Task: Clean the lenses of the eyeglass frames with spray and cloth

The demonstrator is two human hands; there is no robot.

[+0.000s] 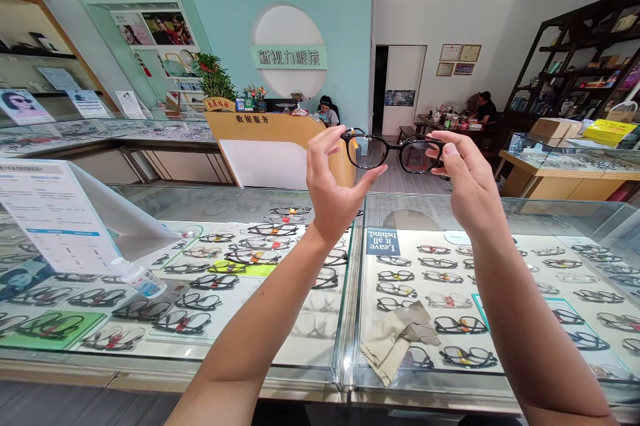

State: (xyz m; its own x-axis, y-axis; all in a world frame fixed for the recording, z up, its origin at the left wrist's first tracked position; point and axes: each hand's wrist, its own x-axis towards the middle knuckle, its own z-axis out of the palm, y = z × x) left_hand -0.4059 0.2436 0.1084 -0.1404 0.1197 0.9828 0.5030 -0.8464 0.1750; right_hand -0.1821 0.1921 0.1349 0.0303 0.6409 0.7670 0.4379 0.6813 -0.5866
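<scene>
Black-framed eyeglasses [394, 147] are held up in front of me above the glass display case [350, 279], lenses facing along my view. My left hand [331, 179] pinches the frame at its left end, the thumb stretched under the left lens. On the other end, my right hand [463, 176] grips the frame by the right lens, thumb toward me. Below, a beige cleaning cloth [400, 339] lies crumpled on the glass top. A small white bottle [139, 278] with a blue label is on the case to the left, tilted in view.
Rows of eyeglasses [460, 325] fill the case under the glass. A folded white sign [60, 219] stands on the left. Beyond are a cashier counter [270, 146] with a person [326, 109], another person [484, 109] at a table, and a display counter with boxes [555, 129].
</scene>
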